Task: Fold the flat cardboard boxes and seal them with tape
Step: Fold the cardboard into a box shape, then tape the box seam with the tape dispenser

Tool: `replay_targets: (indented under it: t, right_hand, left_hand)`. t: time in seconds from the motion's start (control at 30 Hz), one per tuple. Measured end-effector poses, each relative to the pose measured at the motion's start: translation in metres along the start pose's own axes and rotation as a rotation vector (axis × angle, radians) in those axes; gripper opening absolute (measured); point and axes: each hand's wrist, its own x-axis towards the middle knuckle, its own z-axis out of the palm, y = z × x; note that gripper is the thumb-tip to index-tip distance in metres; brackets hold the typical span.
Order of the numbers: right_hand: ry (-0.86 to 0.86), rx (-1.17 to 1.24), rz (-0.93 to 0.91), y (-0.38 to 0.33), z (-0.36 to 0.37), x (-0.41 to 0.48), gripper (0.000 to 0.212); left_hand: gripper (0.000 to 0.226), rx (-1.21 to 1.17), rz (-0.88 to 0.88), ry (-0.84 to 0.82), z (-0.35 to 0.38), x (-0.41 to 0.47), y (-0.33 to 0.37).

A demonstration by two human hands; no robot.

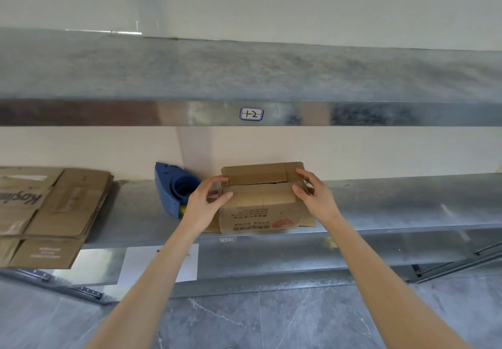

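A small brown cardboard box with red and black print stands on the metal shelf against the wall. Its two top flaps are folded shut with a ragged seam between them. My left hand grips the box's upper left corner, thumb on top and fingers at the back edge. My right hand grips the upper right corner the same way. A blue tape dispenser lies on the shelf just left of the box, behind my left hand. Flat cardboard boxes are stacked at the far left.
An upper metal shelf with a label reading 1-2 overhangs the work area. A white paper sheet lies on a lower shelf below. Grey tiled floor shows underneath.
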Motion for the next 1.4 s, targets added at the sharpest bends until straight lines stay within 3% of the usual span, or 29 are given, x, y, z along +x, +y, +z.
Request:
replay_targets:
  t: [0.3,0.6,0.87,0.97,1.13,1.3,1.4]
  right_hand:
    - [-0.061,-0.05,-0.02,0.006,0.0,0.0,0.047]
    - [-0.104,-0.749,-0.304,-0.017,-0.02,0.018,0.038]
    - [-0.06,-0.691,-0.292,-0.062,0.014,0.014,0.031]
    - [-0.018,-0.669,-0.373,-0.088,0.044,0.01,0.028]
    - [-0.165,-0.513,-0.521,-0.129,0.13,0.004,0.028]
    - [-0.366,-0.483,-0.279,-0.13,0.22,0.013,0.044]
    - [-0.395,-0.475,-0.152,-0.121,0.255,0.018,0.062]
  left_hand:
    - [0.033,0.017,-0.028,0.023,-0.001,0.002,0.0]
    - [0.038,0.38,0.116,0.075,-0.004,-0.008,0.016]
    - [0.047,0.652,0.112,0.197,-0.046,-0.026,0.014]
    - [0.052,0.756,0.098,0.228,-0.069,-0.033,0.0]
    - [0.059,0.864,0.093,0.176,-0.113,-0.036,-0.031]
    - [0.061,0.928,0.105,0.092,-0.163,-0.036,-0.068]
    - [0.061,0.936,0.109,0.045,-0.187,-0.035,-0.088]
